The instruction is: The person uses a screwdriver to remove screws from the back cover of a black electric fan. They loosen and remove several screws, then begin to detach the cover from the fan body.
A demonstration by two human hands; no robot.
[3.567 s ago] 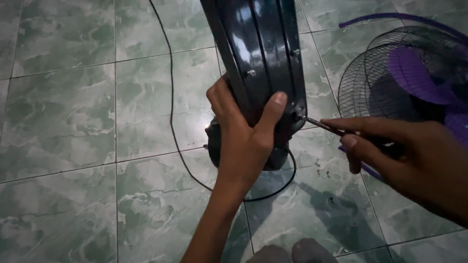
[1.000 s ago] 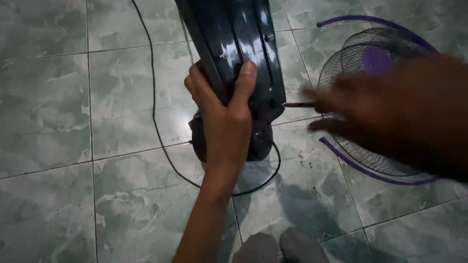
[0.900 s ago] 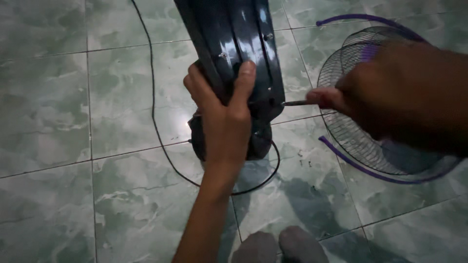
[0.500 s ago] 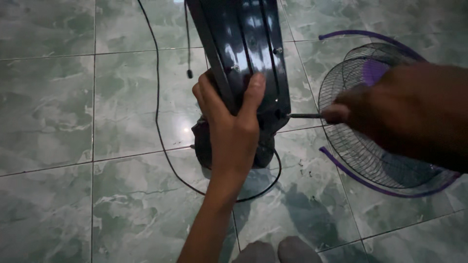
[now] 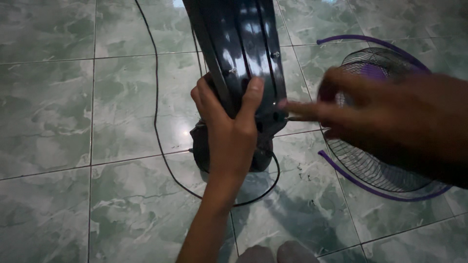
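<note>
A glossy black fan housing (image 5: 241,44) stands on end on the tiled floor. My left hand (image 5: 229,131) grips its lower edge, thumb across the front. My right hand (image 5: 385,122), blurred by motion, holds a thin metal screwdriver (image 5: 294,118) whose tip meets a screw on the housing's right rim. The hand covers the tool's handle. Behind the left hand, the dark motor part (image 5: 201,148) rests on the floor.
A wire fan guard (image 5: 370,163) with purple trim and a purple blade lies on the floor at right. A black power cord (image 5: 157,112) runs down the tiles and loops under the housing. My toes (image 5: 280,253) show at the bottom edge.
My right hand has slid closer to the housing along the screwdriver shaft and is now blurred. The left hand keeps its grip; the view has shifted slightly.
</note>
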